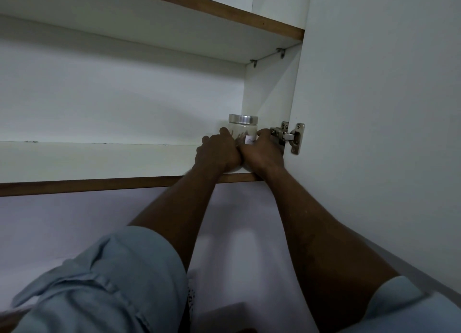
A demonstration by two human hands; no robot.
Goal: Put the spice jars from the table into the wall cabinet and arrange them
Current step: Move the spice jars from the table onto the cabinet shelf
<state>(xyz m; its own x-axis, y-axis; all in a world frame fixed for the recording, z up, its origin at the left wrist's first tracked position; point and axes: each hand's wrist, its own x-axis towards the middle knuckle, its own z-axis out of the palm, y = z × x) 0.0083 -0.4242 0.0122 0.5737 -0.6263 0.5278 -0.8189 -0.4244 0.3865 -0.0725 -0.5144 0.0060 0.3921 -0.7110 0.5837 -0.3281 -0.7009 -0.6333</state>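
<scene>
While left grip (217, 153) and right grip (262, 150) clasp it | spice jar (243, 127): clear glass, silver lid, white label | on shelf (99, 158)

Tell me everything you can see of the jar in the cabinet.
The spice jar is clear, glass by its look, with a silver metal lid and a white handwritten label, partly hidden. It stands upright on the lower shelf, near the right wall. The left hand and right hand grip its sides.

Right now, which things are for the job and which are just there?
For the job: spice jar, left hand, right hand, both gripping it, lower shelf.
Just there: upper shelf, door hinge, rolled sleeve.
</scene>
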